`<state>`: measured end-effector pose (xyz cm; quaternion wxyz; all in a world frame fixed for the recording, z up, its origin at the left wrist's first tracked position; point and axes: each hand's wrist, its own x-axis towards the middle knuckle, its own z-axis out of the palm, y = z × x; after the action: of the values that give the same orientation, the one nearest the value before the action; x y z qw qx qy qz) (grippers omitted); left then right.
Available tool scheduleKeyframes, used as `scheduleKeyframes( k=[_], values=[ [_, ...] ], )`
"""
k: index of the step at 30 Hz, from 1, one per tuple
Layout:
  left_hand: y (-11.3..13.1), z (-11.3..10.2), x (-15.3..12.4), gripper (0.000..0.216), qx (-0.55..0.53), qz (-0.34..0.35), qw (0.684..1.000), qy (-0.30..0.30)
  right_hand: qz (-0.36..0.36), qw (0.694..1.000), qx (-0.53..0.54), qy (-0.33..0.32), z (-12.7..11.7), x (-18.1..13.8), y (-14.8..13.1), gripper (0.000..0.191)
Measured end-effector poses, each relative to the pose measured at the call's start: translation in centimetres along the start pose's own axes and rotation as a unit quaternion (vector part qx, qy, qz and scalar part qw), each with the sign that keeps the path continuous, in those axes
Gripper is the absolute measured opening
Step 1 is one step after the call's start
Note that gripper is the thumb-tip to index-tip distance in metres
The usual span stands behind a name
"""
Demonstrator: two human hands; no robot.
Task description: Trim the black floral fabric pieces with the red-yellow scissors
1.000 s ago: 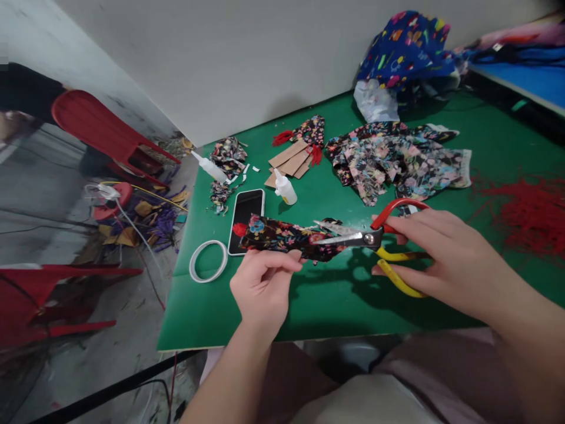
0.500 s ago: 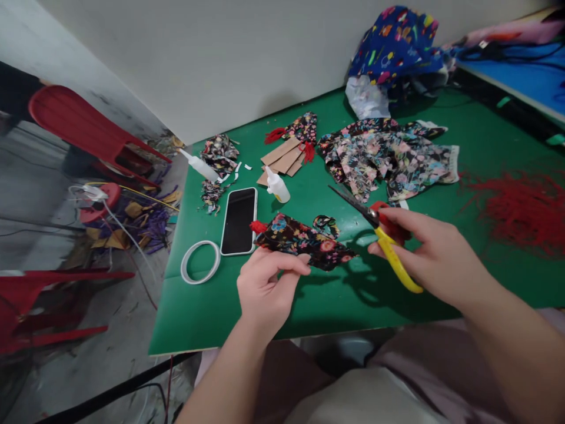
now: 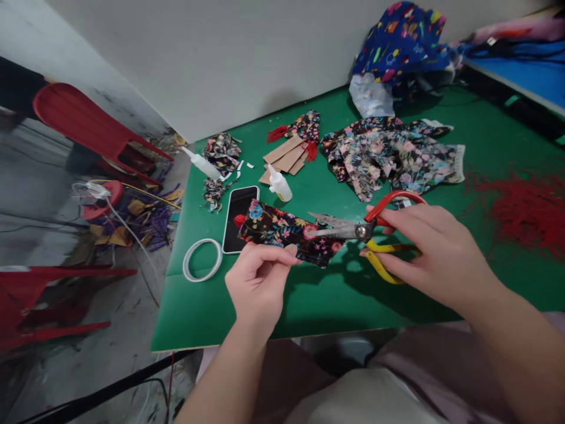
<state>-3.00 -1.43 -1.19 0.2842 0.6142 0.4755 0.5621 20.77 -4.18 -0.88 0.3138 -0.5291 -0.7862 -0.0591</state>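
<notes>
My left hand (image 3: 260,280) pinches the lower edge of a dark floral fabric piece (image 3: 276,228) with a red tassel (image 3: 239,220) at its left end. In my right hand (image 3: 435,250) is a pair of scissors (image 3: 362,232) with one red and one yellow handle. Their blades are parted and point left over the right part of the fabric; whether they touch it I cannot tell. Partly behind the fabric lies a phone (image 3: 241,203). A white ring of tape (image 3: 188,263) rests left of my left hand.
Two white glue bottles (image 3: 281,185) (image 3: 205,166), brown card strips (image 3: 285,150) and floral scraps (image 3: 220,150) lie farther back. Right of them are floral cloth (image 3: 366,153), red threads (image 3: 525,206) and a blue patterned bundle (image 3: 399,44). Red chairs (image 3: 83,118) stand on the floor at left.
The scissors have opened and swung left, so their blades now lie over the fabric. My left hand has shifted slightly left and turned the fabric piece.
</notes>
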Motion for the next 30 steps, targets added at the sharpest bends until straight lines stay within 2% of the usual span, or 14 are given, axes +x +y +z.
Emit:
scheduleKeyframes(
  k=[8, 25, 30],
  values=[
    [0.05, 0.03, 0.05, 0.011, 0.011, 0.021, 0.999, 0.031, -0.034, 0.999, -0.027, -0.018, -0.12, 0.04, 0.11, 0.026],
    [0.26, -0.09, -0.07, 0.01, -0.001, -0.006, 1.0, 0.013, -0.037, 0.996, -0.077, -0.022, -0.37, 0.16, -0.23, 0.03],
    [0.33, -0.06, 0.06, 0.011, -0.015, 0.0, 1.0, 0.006, -0.034, 0.994, -0.091, -0.04, -0.49, 0.2, -0.3, 0.029]
  ],
)
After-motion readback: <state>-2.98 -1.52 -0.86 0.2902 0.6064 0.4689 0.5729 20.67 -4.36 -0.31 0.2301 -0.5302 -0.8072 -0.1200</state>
